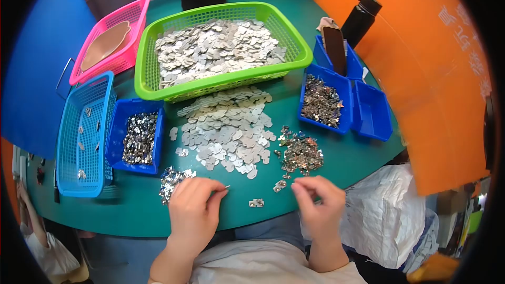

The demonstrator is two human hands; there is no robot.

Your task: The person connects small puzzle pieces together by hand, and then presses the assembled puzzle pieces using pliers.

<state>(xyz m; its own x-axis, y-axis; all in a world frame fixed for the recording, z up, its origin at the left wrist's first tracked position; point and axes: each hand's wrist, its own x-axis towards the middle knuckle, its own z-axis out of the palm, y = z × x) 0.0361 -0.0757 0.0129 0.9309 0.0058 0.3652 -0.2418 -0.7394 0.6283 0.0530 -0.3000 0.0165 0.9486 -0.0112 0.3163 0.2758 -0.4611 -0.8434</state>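
My left hand [192, 205] is closed in a pinch, with a small shiny metal piece [227, 187] at its fingertips, too small to name. Beside it lies a heap of small silvery parts [171, 181], partly hidden behind the hand. My right hand [323, 205] also has thumb and forefinger pressed together; what they hold, if anything, I cannot make out. Between the hands, a small metal plate with fittings [256, 203] lies on the table, and a similar fitted plate [280, 185] is nearer the right hand. Farther back are small brassy parts [302, 153] and many flat metal plates [231, 131].
A green basket [223, 81] full of flat plates stands at the back of the green table [137, 208]. Left are a pink basket [108, 71], a light-blue basket [79, 186] and a blue bin [131, 165]. Right are blue bins [347, 118], a phone [334, 47] and a black bottle [362, 18].
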